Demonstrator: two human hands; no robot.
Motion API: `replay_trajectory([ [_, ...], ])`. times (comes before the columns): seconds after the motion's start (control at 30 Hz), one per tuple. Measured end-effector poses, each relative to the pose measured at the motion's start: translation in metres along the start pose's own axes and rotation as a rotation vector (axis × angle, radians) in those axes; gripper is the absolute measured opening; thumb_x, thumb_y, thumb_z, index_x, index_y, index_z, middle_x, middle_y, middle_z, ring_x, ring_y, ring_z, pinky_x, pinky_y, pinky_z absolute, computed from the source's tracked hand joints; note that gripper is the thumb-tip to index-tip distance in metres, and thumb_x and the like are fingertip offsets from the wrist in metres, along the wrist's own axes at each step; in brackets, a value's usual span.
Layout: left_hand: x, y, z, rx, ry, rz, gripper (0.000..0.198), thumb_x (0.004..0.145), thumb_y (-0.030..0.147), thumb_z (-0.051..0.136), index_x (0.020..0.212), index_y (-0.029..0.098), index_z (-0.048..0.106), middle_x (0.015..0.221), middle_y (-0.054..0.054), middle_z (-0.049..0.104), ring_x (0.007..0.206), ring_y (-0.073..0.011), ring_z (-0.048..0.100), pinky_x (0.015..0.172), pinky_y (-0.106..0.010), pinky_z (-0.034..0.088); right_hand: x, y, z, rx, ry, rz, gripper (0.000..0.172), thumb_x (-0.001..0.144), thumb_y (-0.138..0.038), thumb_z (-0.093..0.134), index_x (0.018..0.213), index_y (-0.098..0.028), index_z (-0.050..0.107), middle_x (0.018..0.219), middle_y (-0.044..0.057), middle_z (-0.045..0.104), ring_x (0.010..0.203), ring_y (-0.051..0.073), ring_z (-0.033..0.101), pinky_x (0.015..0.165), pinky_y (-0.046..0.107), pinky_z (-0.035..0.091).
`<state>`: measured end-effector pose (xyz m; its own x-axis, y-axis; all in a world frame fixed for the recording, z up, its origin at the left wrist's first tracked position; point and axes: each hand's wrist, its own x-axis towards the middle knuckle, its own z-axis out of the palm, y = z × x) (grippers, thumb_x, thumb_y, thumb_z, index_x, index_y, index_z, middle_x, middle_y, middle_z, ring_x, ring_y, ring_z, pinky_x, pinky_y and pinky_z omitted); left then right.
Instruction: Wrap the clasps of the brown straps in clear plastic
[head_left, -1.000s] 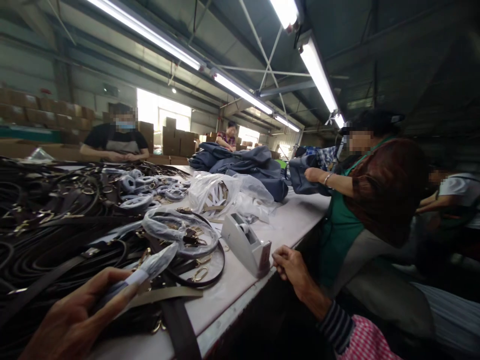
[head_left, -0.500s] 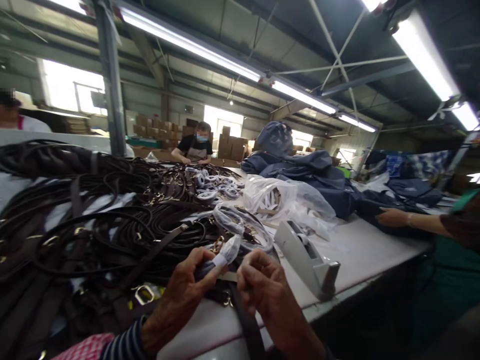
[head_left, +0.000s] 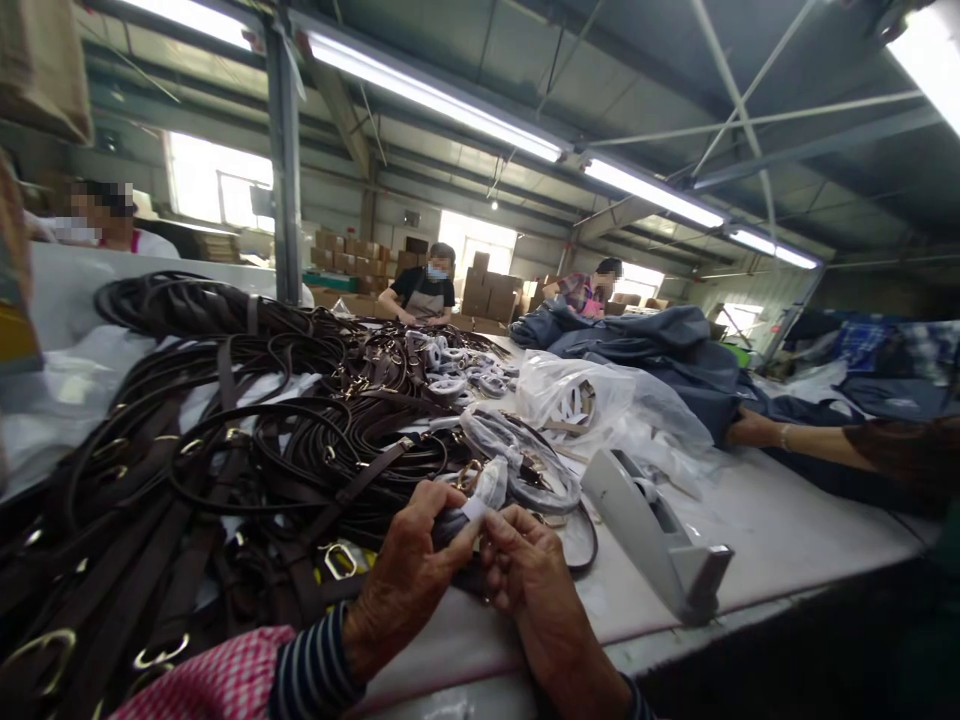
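My left hand (head_left: 409,575) is closed around a bundled strap (head_left: 491,485), its end covered in clear plastic and a white band (head_left: 474,508) round it. A brass-coloured metal clip (head_left: 469,475) shows just behind the bundle. Against the lower edge of the band, my right hand (head_left: 532,580) has thumb and fingers pressed together; what they pinch is hidden. Beyond both hands lies a plastic-wrapped coil (head_left: 536,480). Dark brown straps (head_left: 300,500) with metal buckles are heaped to the left, and a buckle (head_left: 341,562) lies near my left wrist.
A grey tape dispenser (head_left: 652,540) stands to the right on the white table (head_left: 795,545). Behind it sit a clear plastic bag (head_left: 622,400) and dark blue fabric (head_left: 645,335). A co-worker's hand (head_left: 754,428) touches the fabric. Other people work farther back.
My right hand has moved in against the white band on the bundle; before, it was slightly apart. The view has swung left, and another person shows behind the fabric.
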<state>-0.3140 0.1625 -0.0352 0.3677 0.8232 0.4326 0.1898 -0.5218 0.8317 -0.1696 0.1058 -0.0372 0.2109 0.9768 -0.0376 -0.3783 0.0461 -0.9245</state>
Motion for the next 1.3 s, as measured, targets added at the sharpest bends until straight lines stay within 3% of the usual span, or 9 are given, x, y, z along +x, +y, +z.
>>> replay_trajectory([
  [0.17, 0.0, 0.002, -0.001, 0.014, 0.004, 0.032, 0.021, 0.096, 0.043, 0.061, 0.092, 0.022, 0.063, 0.093, -0.001, 0.059, 0.085, -0.0186, 0.058, 0.078, -0.033, 0.044, 0.004, 0.0, 0.002, -0.023, 0.012, -0.021, 0.051, 0.073, -0.057, 0.086, 0.074, -0.019, 0.053, 0.056, -0.006, 0.055, 0.04, 0.004, 0.041, 0.036, 0.015, 0.028],
  [0.4, 0.0, 0.015, -0.008, -0.06, -0.047, -0.089, 0.026, 0.094, 0.047, 0.059, 0.091, 0.021, 0.062, 0.086, 0.0, 0.061, 0.079, -0.0187, 0.056, 0.076, -0.033, 0.043, 0.009, 0.006, 0.009, -0.132, 0.07, -0.239, 0.055, 0.078, -0.058, 0.083, 0.065, -0.019, 0.046, 0.046, -0.01, 0.041, 0.037, 0.002, 0.03, 0.035, 0.015, 0.024],
  [0.5, 0.0, 0.015, -0.011, -0.156, -0.078, -0.147, 0.029, 0.093, 0.049, 0.061, 0.09, 0.02, 0.063, 0.081, 0.001, 0.061, 0.075, -0.0171, 0.053, 0.072, -0.03, 0.043, 0.011, 0.006, 0.009, -0.076, 0.026, -0.199, 0.053, 0.078, -0.055, 0.084, 0.067, -0.02, 0.047, 0.048, -0.009, 0.045, 0.036, 0.002, 0.032, 0.034, 0.015, 0.024],
  [0.63, 0.003, 0.01, -0.011, -0.364, -0.078, -0.227, 0.032, 0.089, 0.049, 0.068, 0.089, 0.017, 0.064, 0.077, 0.001, 0.063, 0.07, -0.0141, 0.052, 0.066, -0.027, 0.042, 0.012, 0.0, 0.005, 0.012, -0.076, -0.09, 0.047, 0.074, -0.05, 0.088, 0.075, -0.017, 0.055, 0.059, -0.004, 0.06, 0.039, 0.004, 0.045, 0.033, 0.013, 0.033],
  [0.73, 0.004, 0.004, -0.007, -0.566, -0.11, -0.303, 0.032, 0.089, 0.047, 0.07, 0.09, 0.016, 0.063, 0.074, 0.0, 0.066, 0.063, -0.013, 0.056, 0.061, -0.025, 0.043, 0.013, -0.002, 0.003, 0.036, -0.107, -0.045, 0.048, 0.071, -0.049, 0.091, 0.076, -0.015, 0.058, 0.061, -0.002, 0.063, 0.041, 0.005, 0.05, 0.034, 0.013, 0.038],
  [1.0, 0.003, 0.007, 0.001, -0.946, -0.198, -0.313, 0.03, 0.096, 0.046, 0.063, 0.088, 0.018, 0.061, 0.073, -0.002, 0.067, 0.061, -0.0152, 0.064, 0.059, -0.027, 0.049, 0.025, 0.007, 0.013, 0.085, -0.027, -0.07, 0.059, 0.067, -0.054, 0.092, 0.074, -0.021, 0.043, 0.049, -0.009, 0.053, 0.031, 0.003, 0.036, 0.028, 0.012, 0.027],
  [1.2, 0.0, 0.016, -0.003, -1.014, -0.24, -0.308, 0.03, 0.098, 0.046, 0.06, 0.083, 0.02, 0.056, 0.072, -0.001, 0.064, 0.063, -0.0146, 0.061, 0.061, -0.026, 0.048, 0.027, 0.009, 0.01, -0.025, -0.057, -0.092, 0.058, 0.07, -0.059, 0.088, 0.076, -0.02, 0.046, 0.051, -0.006, 0.058, 0.031, 0.003, 0.039, 0.03, 0.012, 0.025],
  [1.3, 0.001, 0.018, -0.007, -0.933, -0.233, -0.32, 0.034, 0.096, 0.049, 0.06, 0.079, 0.02, 0.054, 0.073, 0.001, 0.06, 0.063, -0.0132, 0.055, 0.062, -0.025, 0.046, 0.026, 0.011, 0.003, -0.179, -0.074, -0.121, 0.054, 0.077, -0.063, 0.08, 0.076, -0.021, 0.046, 0.053, -0.004, 0.061, 0.031, 0.005, 0.039, 0.03, 0.015, 0.022],
])
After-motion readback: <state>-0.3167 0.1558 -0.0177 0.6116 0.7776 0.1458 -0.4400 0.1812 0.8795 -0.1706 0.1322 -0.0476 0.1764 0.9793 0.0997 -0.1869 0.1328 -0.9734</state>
